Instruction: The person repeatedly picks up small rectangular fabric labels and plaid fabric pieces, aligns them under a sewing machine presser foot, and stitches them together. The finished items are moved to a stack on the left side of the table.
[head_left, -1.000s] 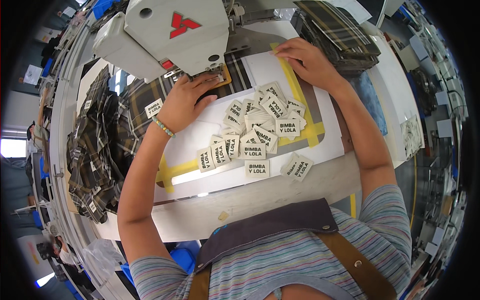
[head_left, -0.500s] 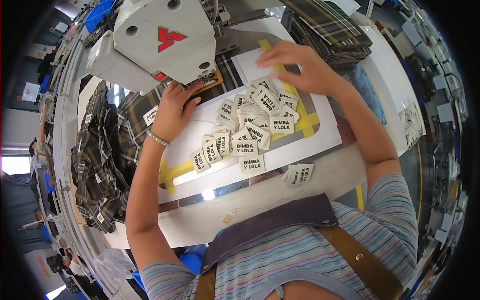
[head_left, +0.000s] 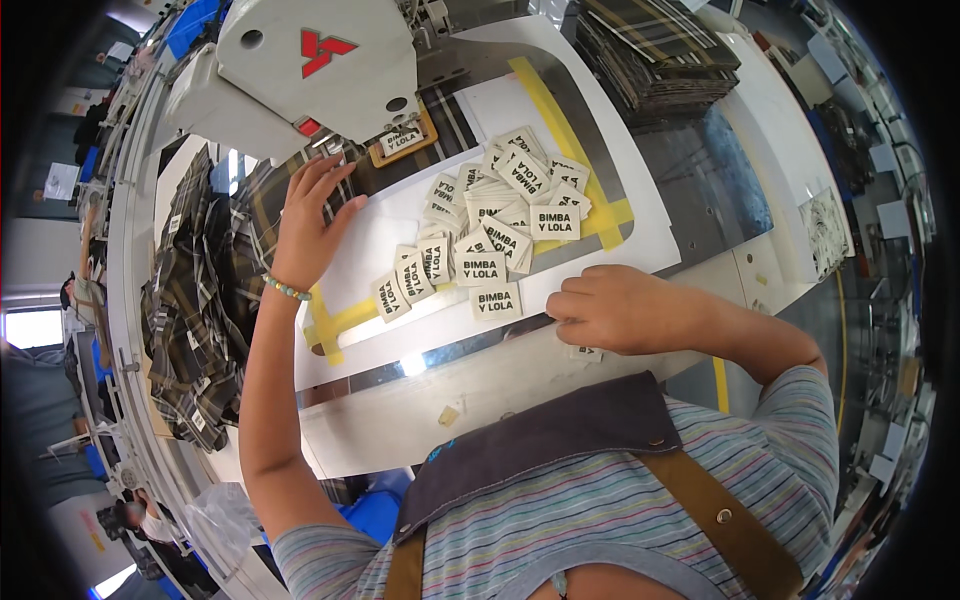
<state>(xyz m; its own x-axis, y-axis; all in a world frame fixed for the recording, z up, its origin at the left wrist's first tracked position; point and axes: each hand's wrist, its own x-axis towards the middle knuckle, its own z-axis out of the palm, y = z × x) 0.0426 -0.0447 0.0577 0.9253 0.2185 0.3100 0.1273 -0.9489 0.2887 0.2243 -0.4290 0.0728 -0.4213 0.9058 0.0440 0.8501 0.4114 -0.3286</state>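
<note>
Near the front edge of the pale tabletop (head_left: 390,430), I am seeing the right hand (head_left: 628,310) curling its fingers inward over a small cream label (head_left: 586,354) with dark lettering; the label is peeking out beneath, and I cannot tell whether the fingers are gripping it. Just beyond, a loose pile of matching cream square labels (head_left: 500,215) is lying on a white sheet edged with yellow tape (head_left: 550,115). Farther left, the left hand (head_left: 313,225) is lying palm down with fingers loosely spread and thumb apart, resting on brown-and-black plaid fabric (head_left: 262,215). Beyond, an orange rectangular frame (head_left: 431,126) is surrounding one label on the fabric, under the white sewing machine head (head_left: 310,90).
</note>
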